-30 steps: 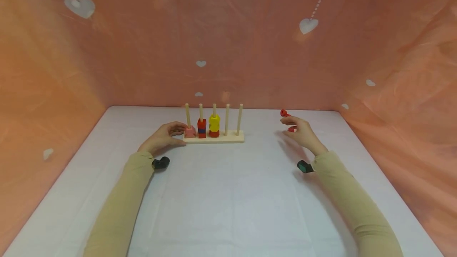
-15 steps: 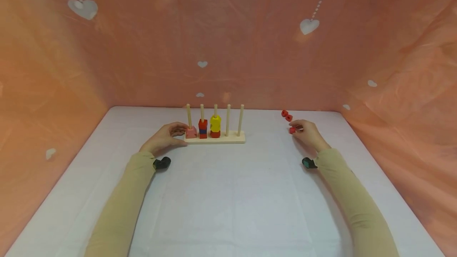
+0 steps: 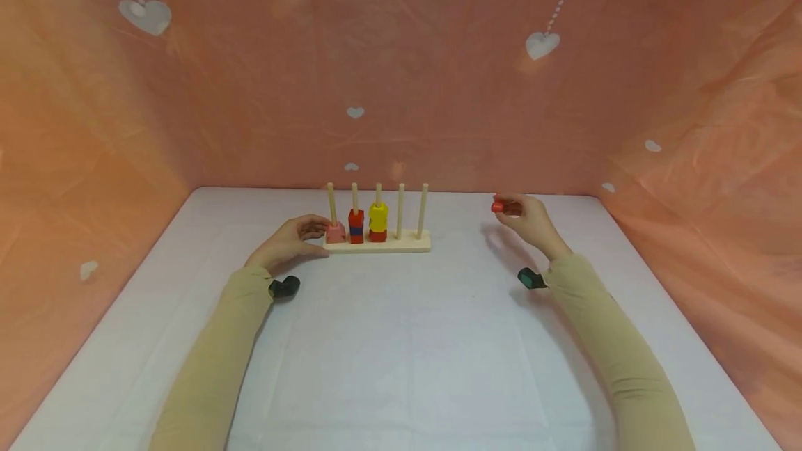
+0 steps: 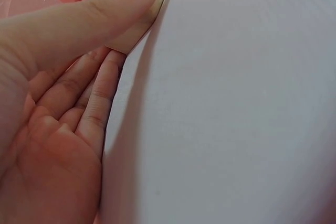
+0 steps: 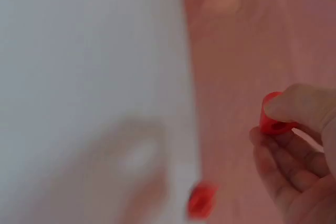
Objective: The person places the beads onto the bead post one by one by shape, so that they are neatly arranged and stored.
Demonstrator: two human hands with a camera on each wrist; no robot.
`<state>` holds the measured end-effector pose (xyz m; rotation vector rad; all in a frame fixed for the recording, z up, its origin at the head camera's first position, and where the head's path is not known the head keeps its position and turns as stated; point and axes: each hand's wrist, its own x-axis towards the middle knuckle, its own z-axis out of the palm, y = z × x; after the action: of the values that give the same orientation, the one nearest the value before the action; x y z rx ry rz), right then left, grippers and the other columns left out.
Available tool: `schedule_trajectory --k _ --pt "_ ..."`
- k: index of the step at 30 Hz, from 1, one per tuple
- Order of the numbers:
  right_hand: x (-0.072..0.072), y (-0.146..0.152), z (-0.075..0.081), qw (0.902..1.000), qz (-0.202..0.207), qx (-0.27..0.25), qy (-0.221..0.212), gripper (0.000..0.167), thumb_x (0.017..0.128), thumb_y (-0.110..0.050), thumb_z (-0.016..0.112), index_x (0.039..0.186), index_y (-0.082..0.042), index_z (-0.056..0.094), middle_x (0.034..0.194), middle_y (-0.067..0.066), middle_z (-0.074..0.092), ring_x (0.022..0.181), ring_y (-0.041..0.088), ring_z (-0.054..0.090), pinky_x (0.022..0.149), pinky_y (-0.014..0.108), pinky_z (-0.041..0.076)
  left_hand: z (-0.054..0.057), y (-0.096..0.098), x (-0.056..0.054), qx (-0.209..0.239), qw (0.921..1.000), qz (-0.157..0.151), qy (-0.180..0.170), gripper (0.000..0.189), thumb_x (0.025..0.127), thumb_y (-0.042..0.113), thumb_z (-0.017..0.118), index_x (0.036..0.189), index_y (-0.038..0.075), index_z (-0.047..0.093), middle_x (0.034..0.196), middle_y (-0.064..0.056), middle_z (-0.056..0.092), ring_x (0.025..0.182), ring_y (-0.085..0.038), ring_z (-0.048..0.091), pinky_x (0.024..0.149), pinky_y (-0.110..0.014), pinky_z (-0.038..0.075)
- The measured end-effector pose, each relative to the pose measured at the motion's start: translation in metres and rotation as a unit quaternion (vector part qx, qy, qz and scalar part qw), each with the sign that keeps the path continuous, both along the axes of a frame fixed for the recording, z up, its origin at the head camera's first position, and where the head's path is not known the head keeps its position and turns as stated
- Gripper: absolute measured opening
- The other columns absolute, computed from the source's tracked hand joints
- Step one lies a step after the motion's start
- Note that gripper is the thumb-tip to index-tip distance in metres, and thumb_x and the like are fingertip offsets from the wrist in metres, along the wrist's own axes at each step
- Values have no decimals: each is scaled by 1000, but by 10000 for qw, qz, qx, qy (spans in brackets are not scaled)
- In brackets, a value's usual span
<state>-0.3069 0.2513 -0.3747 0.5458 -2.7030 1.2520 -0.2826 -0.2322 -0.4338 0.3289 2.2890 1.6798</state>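
Observation:
A wooden peg board (image 3: 401,246) with several upright pegs stands toward the back of the table. My left hand (image 3: 291,239) grips its left end, the thumb (image 4: 105,17) along the front edge and the fingers behind. The leftmost peg carries a pink block (image 3: 335,233). On the second peg, red and blue beads (image 3: 356,226) are stacked. Yellow beads (image 3: 378,216) sit over a red one on the third. To the right, my right hand (image 3: 529,218) pinches a red cylindrical bead (image 5: 272,116) with a hole, raised above the table.
Another red bead (image 5: 202,200) lies near the table's back edge in the right wrist view; the hand hides it in the head view. A pink cloth (image 3: 438,89) with white hearts hangs behind the white table (image 3: 401,339).
My right hand has taken hold of the red bead nearest the front and lifted it, moving up and left. The left hand keeps its grip on the peg board.

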Motion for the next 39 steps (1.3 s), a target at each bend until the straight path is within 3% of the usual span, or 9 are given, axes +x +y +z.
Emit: schedule_trajectory --k 5,10,15,22,30,33,39 --pt "6 -35 30 9965 379 -751 6 36 85 3 68 120 8 60 112 22 63 99 28 63 82 21 51 1 0 0 47 9999 47 -86 61 77 7 80 130 6 49 133 -12 50 124 -28 43 106 -44 33" --pt "9 -70 50 9870 604 -1483 122 38 85 3 69 121 6 60 116 21 62 100 24 64 84 24 51 5 2 2 82 9997 88 -197 60 79 0 77 131 4 48 135 -15 48 125 -31 42 106 -46 32" --pt "10 -101 58 9696 854 -2278 272 35 84 2 71 118 2 63 111 14 65 99 21 64 87 28 51 4 2 2 95 9997 61 -204 60 79 -1 76 132 4 47 135 -15 48 124 -31 42 105 -46 33" --pt "8 -138 52 9545 1396 -2629 145 35 84 -1 71 118 2 62 111 10 64 102 23 61 90 32 49 0 0 0 111 9999 74 -109 62 76 6 81 129 6 50 132 -12 51 123 -27 45 104 -43 36" --pt "-2 -162 37 9464 1459 -2877 -179 34 83 7 69 115 11 58 107 12 67 99 22 61 85 27 49 1 0 2 145 9999 10 -11 62 76 6 81 130 6 50 132 -12 51 122 -27 46 102 -42 38" --pt "-4 -166 33 9512 1311 -2781 -272 33 83 3 71 114 8 60 105 11 67 96 20 62 81 25 49 1 1 2 149 9999 12 22 62 75 6 81 129 6 50 131 -12 51 121 -27 46 102 -41 39" --pt "-5 -166 14 9604 937 -2480 -858 34 82 -9 75 113 -1 64 107 9 67 99 21 63 86 29 51 2 2 2 96 9999 50 37 62 76 5 81 129 6 50 131 -11 51 121 -27 46 102 -42 38"
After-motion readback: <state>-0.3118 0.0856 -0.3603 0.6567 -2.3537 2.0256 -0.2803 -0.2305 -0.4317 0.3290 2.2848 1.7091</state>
